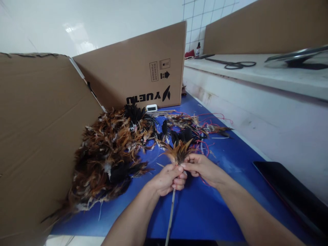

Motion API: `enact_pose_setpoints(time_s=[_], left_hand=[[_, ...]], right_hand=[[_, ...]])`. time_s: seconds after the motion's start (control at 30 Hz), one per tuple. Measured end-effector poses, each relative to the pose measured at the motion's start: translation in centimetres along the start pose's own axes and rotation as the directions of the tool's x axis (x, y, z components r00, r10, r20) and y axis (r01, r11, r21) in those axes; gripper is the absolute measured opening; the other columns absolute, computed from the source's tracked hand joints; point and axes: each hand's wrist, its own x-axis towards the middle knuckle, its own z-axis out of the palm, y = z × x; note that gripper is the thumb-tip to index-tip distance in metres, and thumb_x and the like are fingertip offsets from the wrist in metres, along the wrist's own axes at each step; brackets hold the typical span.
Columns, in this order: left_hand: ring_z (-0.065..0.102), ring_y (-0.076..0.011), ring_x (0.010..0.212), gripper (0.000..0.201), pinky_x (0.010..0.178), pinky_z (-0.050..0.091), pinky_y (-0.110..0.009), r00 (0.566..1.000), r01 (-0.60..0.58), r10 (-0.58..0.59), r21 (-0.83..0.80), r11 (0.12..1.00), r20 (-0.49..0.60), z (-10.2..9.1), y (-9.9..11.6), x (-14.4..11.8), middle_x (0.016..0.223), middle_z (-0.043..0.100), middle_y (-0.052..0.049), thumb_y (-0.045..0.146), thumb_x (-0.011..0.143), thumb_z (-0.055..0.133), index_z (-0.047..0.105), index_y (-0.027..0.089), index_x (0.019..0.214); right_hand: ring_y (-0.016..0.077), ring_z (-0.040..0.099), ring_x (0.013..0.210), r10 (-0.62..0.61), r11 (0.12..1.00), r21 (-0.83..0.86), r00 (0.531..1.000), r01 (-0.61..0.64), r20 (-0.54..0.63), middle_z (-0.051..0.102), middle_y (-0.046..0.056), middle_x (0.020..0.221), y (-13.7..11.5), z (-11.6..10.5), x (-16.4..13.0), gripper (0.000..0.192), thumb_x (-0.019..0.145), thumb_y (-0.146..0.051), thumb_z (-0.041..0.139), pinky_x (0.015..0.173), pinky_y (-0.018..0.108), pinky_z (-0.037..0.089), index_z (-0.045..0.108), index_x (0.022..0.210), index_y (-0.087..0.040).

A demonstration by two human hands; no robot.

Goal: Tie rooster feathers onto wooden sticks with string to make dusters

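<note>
Feather tuft, brown and black, pinched at its base atop a thin stick by left hand and right hand, both closed on it, near centre of blue table, feather pile to the left.

I see a thin pale stick pointing down toward me. A small tuft of brown and orange feathers fans up from its top end. My left hand is closed around the stick just under the tuft. My right hand pinches the bottom of the tuft.
</note>
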Motion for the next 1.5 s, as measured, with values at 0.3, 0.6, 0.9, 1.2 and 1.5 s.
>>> enact_pose_setpoints(time_s=[0.3,0.6,0.9,1.2,1.5], left_hand=[[0.019,-0.0001,0.043,0.033,0.039,0.011,-0.014,0.997,-0.013,0.019,0.093,0.996,-0.07,0.2,-0.1,0.3,0.061,0.03,0.007,0.04,0.075,0.061,0.037,0.018,0.077],[0.021,0.0001,0.041,0.038,0.039,0.012,-0.015,0.993,0.024,-0.009,0.13,0.991,-0.117,0.2,-0.6,0.4,0.059,0.032,0.007,0.044,0.071,0.063,0.035,0.018,0.073],[0.022,-0.0002,0.042,0.036,0.042,0.009,-0.017,0.992,0.02,-0.021,-0.009,1.0,-0.125,-0.6,-0.6,0.7,0.056,0.03,0.007,0.036,0.066,0.068,0.038,0.017,0.07],[0.026,-0.0012,0.038,0.025,0.04,0.01,-0.017,0.995,0.018,-0.025,-0.069,0.997,-0.095,-1.4,-1.4,1.6,0.051,0.033,0.007,0.023,0.069,0.06,0.036,0.017,0.065],[0.022,-0.0008,0.038,0.017,0.04,0.011,-0.017,0.997,0.03,-0.033,-0.037,0.999,-0.07,-2.4,-2.5,2.6,0.048,0.031,0.008,0.015,0.063,0.056,0.039,0.016,0.059]], right_hand=[[0.004,0.028,0.041,0.001,0.986,-0.168,0.994,-0.019,-0.107,0.038,-0.008,0.05,-0.3,1.2,-0.2,0.039,0.063,-0.049,0.068,0.038,0.02,0.018,0.047,0.064,-0.017],[0.0065,0.032,0.042,-0.046,0.959,-0.282,0.991,0.009,-0.125,0.041,-0.006,0.047,-0.1,1.8,-0.3,0.033,0.064,-0.047,0.064,0.041,0.023,0.024,0.05,0.059,-0.017],[0.0106,0.042,0.048,-0.255,0.886,-0.449,0.929,0.114,-0.268,0.051,0.0,0.056,-0.7,0.7,-0.2,0.035,0.068,-0.053,0.059,0.043,0.024,0.032,0.052,0.064,-0.019],[0.0182,0.057,0.066,-0.425,0.698,-0.659,0.903,0.28,-0.067,0.062,0.004,0.075,-1.8,3.5,0.3,0.018,0.075,-0.038,0.054,0.06,0.03,0.045,0.058,0.084,-0.023],[0.0185,0.058,0.095,-0.498,0.174,-0.656,0.64,0.735,0.585,0.063,0.003,0.106,-6.8,13.4,6.8,0.026,0.083,-0.016,0.043,0.087,0.031,0.042,0.067,0.092,-0.023]])
